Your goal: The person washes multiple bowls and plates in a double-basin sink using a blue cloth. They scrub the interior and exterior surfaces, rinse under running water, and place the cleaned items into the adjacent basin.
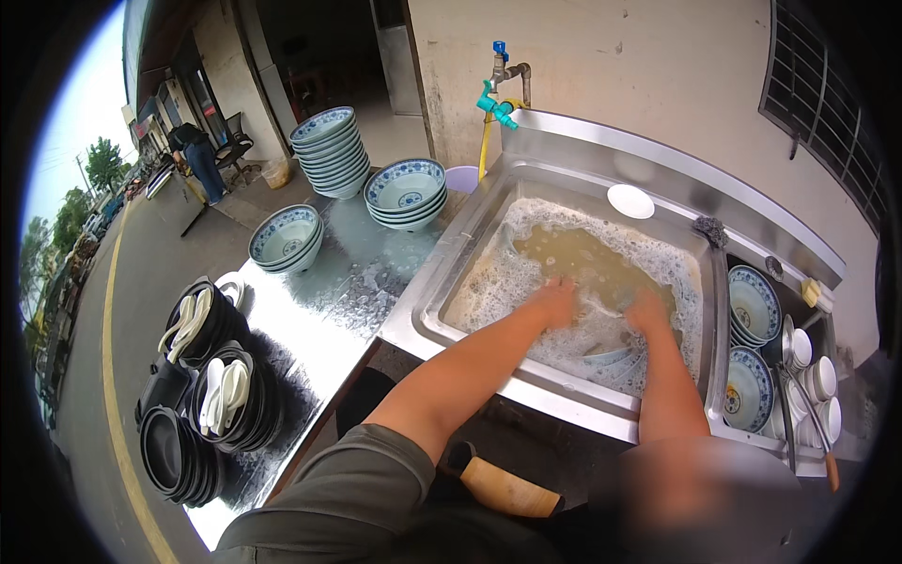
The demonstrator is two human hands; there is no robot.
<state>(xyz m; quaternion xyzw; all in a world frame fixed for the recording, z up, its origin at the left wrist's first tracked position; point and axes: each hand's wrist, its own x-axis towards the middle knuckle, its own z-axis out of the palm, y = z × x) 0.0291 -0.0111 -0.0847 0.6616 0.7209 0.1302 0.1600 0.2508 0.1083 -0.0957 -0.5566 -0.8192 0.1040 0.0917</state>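
Note:
Both hands are partly under cloudy, foamy water in a stainless steel sink (pixel 458 257). My left hand (pixel 557 303) is in the water near the middle of the basin, its fingertips blurred by foam. To its right, my right hand (pixel 647 311) dips into the water with its fingers hidden. Whether either hand grips something below the surface cannot be seen. Close to my right forearm, the ribbed side of a bowl (pixel 613 358) shows through the suds. A small white dish (pixel 631 201) rests at the basin's back edge.
Blue-and-white bowls (pixel 331 151) stand stacked on the metal table (pixel 345 296) at left, near black bowls (pixel 169 455) and white spoons (pixel 225 396). A side compartment holds patterned bowls (pixel 752 303), white cups (pixel 821 378) and ladles. Steel wool (pixel 710 231) lies on the rim. Taps (pixel 499 106) rise behind.

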